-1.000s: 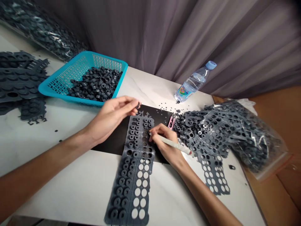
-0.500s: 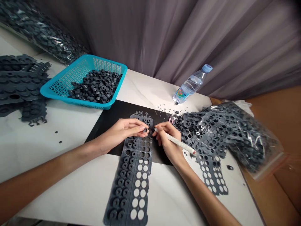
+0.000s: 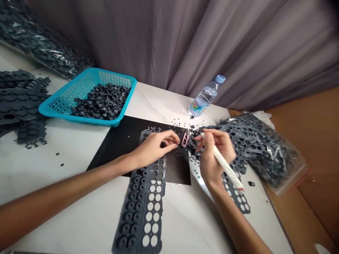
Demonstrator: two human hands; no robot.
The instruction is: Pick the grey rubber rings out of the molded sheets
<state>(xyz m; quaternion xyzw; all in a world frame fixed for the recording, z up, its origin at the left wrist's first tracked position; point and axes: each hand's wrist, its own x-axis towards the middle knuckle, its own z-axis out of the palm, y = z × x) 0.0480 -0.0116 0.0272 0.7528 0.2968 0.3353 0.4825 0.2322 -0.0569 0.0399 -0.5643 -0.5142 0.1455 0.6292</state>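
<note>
A grey rubber strip [image 3: 141,208] of rings and punched holes lies lengthwise on a black mat [image 3: 124,141]. My left hand [image 3: 155,148] rests on the strip's far end, fingers pinched together; whether it holds a ring is hidden. My right hand [image 3: 214,151] is closed round a white pen-like tool [image 3: 225,165], lifted off the strip over the heap of punched strips [image 3: 238,141]. A small pink clipper [image 3: 184,140] lies between the two hands.
A turquoise basket [image 3: 66,95] of loose grey rings stands at the back left. Stacked grey strips [image 3: 18,102] lie far left. A water bottle [image 3: 203,97] lies by the curtain. A clear bag of strips [image 3: 275,155] sits right, near the table edge.
My right hand has lifted off the strip and swung right with the tool. My left hand came back from the basket side and pinches at the strip's far end. The view shifted slightly.
</note>
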